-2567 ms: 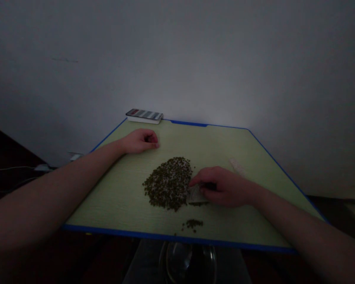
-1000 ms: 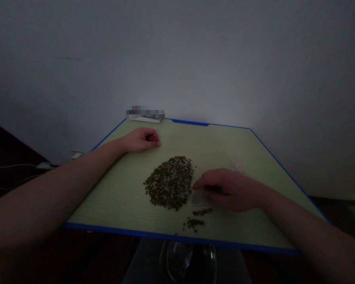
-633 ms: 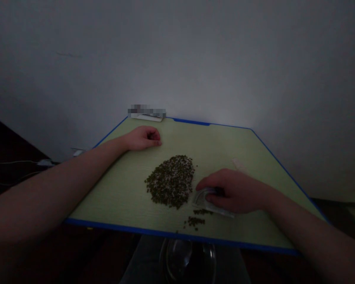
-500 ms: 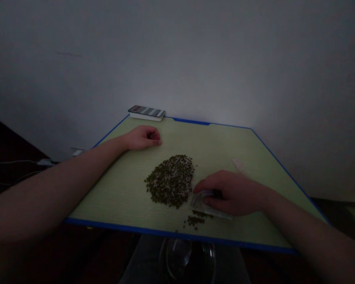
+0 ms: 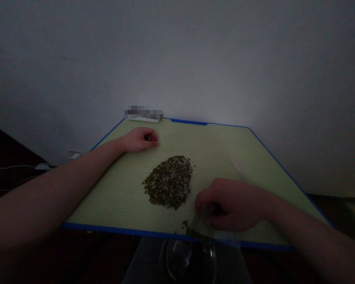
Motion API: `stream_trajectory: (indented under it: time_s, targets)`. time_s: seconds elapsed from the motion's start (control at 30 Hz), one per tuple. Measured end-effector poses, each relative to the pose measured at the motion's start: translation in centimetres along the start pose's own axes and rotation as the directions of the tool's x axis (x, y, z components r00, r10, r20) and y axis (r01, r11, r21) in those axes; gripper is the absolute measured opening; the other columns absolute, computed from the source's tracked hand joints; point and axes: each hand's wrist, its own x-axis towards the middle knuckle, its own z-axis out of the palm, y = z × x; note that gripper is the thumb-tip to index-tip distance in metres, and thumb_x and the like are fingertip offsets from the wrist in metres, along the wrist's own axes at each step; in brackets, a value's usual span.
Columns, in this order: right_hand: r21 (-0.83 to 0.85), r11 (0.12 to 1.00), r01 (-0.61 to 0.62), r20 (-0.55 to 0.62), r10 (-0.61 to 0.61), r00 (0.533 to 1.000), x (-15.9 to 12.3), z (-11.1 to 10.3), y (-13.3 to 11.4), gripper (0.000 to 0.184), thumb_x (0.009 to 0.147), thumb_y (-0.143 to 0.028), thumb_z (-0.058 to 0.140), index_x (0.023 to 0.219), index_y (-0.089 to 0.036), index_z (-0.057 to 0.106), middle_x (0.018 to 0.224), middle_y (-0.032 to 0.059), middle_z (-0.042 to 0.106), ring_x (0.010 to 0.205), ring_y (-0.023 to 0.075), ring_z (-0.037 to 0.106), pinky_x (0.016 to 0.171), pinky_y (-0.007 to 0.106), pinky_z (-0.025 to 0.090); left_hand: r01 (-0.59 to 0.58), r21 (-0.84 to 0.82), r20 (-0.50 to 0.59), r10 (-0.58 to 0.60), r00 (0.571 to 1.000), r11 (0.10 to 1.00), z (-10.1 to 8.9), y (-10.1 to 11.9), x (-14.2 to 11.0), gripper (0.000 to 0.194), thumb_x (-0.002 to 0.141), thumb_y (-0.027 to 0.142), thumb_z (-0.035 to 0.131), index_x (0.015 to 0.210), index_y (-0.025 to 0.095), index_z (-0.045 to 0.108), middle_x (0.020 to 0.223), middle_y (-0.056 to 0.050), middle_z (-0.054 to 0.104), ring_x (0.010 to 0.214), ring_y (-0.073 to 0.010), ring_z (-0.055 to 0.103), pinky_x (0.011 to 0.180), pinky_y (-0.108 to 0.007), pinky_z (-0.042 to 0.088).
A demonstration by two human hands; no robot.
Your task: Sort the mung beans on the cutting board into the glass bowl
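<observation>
My right hand (image 5: 227,205) pinches a clear plastic protractor (image 5: 199,219), tilted on the table near its front edge. Small dark green beans (image 5: 192,232) lie against its lower side, blurred by motion. Left of this hand spreads a pile of mixed green beans and white grains (image 5: 168,181). My left hand (image 5: 140,139) rests on the table behind the pile, its fingers loosely curled towards the thumb with nothing visible in them. Below the front edge, a clear glass bowl (image 5: 180,258) sits between my legs.
The pale green table (image 5: 112,205) has a blue rim and stands against a grey wall. A small heap of white grains (image 5: 238,166) lies at the right. On the far left corner is a white box (image 5: 143,118) with a blurred-out top. Cables (image 5: 43,167) run left of the table.
My right hand has drawn the protractor towards me, and the few loose beans have moved with it to the front edge. My left hand stays in place.
</observation>
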Motion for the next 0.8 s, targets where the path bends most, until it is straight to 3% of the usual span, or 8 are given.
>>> stream_trajectory:
  time_s: [0.33, 0.5, 0.63, 0.8]
  targets:
    - [0.07, 0.997, 0.018, 0.094, -0.025, 0.995, -0.4, -0.3, 0.6, 0.029, 0.073, -0.024, 0.063, 0.101, -0.019, 0.068, 0.064, -0.0008, 0.064, 0.055, 0.011, 0.055, 0.051, 0.021, 0.036, 0.004, -0.014, 0.003, -0.004, 1.0, 1.0, 0.0, 0.3, -0.1, 0.028, 0.067, 0.04, 0.066, 0.075, 0.015, 0.057, 0.059, 0.003, 0.051, 0.053, -0.0082, 0.044, 0.049, -0.021, 0.035]
    - [0.0, 1.0, 0.003, -0.05, -0.003, 0.999, 0.0, -0.4, 1.1, 0.031, 0.077, -0.017, 0.057, 0.107, -0.019, 0.066, 0.074, 0.0016, 0.067, 0.063, 0.0129, 0.057, 0.058, 0.023, 0.04, -0.005, 0.012, -0.013, 0.005, 1.0, 1.0, 0.0, -0.1, -0.1, 0.028, 0.067, 0.041, 0.066, 0.076, 0.015, 0.059, 0.06, 0.002, 0.054, 0.053, -0.0088, 0.045, 0.049, -0.022, 0.035]
    - [-0.031, 0.993, 0.113, -0.139, -0.117, 0.983, 0.8, 0.1, 0.5, 0.035, 0.081, -0.012, 0.052, 0.114, -0.019, 0.064, 0.094, 0.0053, 0.068, 0.082, 0.0154, 0.059, 0.073, 0.025, 0.042, -0.012, 0.015, -0.021, 0.012, 1.0, 1.0, 0.0, -0.2, 0.0, 0.028, 0.067, 0.041, 0.066, 0.075, 0.015, 0.059, 0.06, 0.003, 0.054, 0.053, -0.0087, 0.045, 0.049, -0.021, 0.034]
    - [-0.131, 0.977, 0.168, -0.164, -0.188, 0.968, 1.7, 1.2, -0.3, 0.036, 0.087, -0.014, 0.046, 0.119, -0.018, 0.061, 0.096, 0.0074, 0.065, 0.082, 0.0162, 0.058, 0.071, 0.026, 0.042, -0.004, -0.016, -0.006, 0.004, 1.0, 1.0, 0.1, 0.4, -0.1, 0.027, 0.066, 0.04, 0.066, 0.074, 0.015, 0.058, 0.058, 0.004, 0.051, 0.052, -0.0082, 0.043, 0.05, -0.021, 0.034]
